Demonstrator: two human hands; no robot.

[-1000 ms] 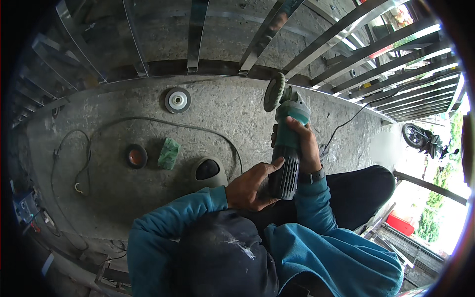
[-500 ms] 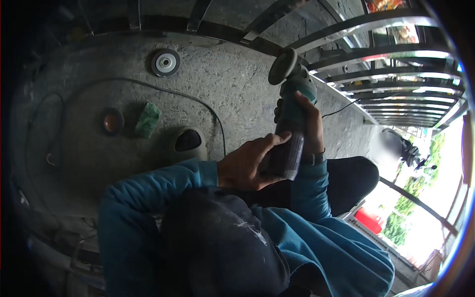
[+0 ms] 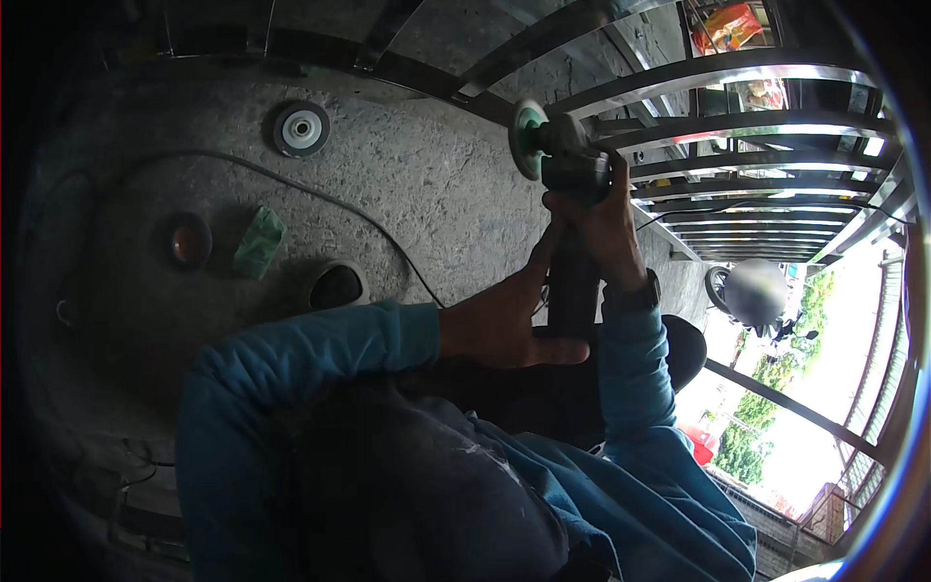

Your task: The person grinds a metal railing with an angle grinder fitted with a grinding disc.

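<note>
Plainly in hand: an angle grinder, right of centre

Nearest, the left hand spreads its thumb from its fingers against the body; I cannot tell whether it grips. Farther, the right hand wraps the grinder behind its disc. Left, on concrete floor, lies a green block; metal bars stand beyond.

hands on angle grinder | pale disc at its head | grey wheel, green block on floor

The angle grinder looks near-black, its disc pale green and white; teal sleeves, mottled grey concrete floor, a green block, a dark-rimmed wheel with whitish hub
</note>
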